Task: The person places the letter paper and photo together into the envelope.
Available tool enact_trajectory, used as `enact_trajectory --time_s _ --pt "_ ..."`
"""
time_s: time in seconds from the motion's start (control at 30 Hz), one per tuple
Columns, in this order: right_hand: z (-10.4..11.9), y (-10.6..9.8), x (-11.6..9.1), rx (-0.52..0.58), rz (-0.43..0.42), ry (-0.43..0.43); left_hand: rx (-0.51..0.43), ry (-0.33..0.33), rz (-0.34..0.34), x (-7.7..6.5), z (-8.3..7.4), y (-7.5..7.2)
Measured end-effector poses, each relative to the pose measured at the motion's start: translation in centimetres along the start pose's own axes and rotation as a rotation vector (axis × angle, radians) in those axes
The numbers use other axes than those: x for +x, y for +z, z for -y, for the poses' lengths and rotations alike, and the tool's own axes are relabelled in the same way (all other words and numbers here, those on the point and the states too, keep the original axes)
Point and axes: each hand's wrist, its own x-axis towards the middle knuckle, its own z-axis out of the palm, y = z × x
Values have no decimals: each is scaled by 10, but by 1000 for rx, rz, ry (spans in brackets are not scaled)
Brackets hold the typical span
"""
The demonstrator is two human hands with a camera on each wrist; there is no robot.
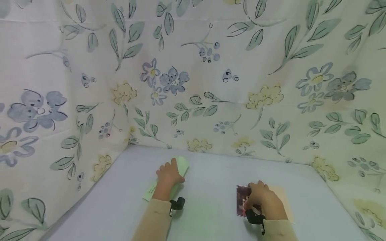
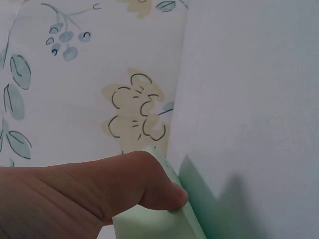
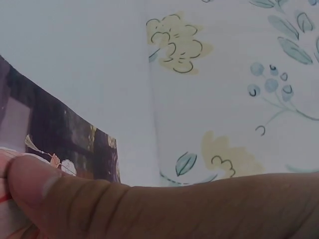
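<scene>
On the left of the table, my left hand (image 1: pixel 169 174) grips a pale green paper piece (image 1: pixel 182 164) with a rounded far end and small print near its lower left corner. The left wrist view shows the thumb (image 2: pixel 172 195) bent over the edge of this green paper (image 2: pixel 159 224). My right hand (image 1: pixel 261 195) holds a dark printed picture card (image 1: pixel 242 197) at the right. Its thumb (image 3: pixel 35 181) lies across the face of the card (image 3: pixel 65 132) in the right wrist view; the other fingers are hidden there. A cream sheet (image 1: pixel 281 194) shows beyond the right hand.
Both hands work over a white tabletop (image 1: pixel 211 180). Floral cloth (image 1: pixel 193 83) hangs behind the table and along its left and right sides. Each wrist wears a small black camera, one on the left wrist (image 1: pixel 178 203) and one on the right (image 1: pixel 254 217).
</scene>
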Motion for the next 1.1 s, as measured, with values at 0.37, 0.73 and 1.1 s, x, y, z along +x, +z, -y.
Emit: enact_trajectory --time_s 0.37,0.73,1.1 --pt "-20 5 15 -44 -201 -96 -14 18 5 10 7 4" --pt "-9 3 23 109 -298 -63 -9 -16 -12 5 27 -6" --pt "-17 -15 16 336 -277 -80 -81 -110 -3 2 47 -3"
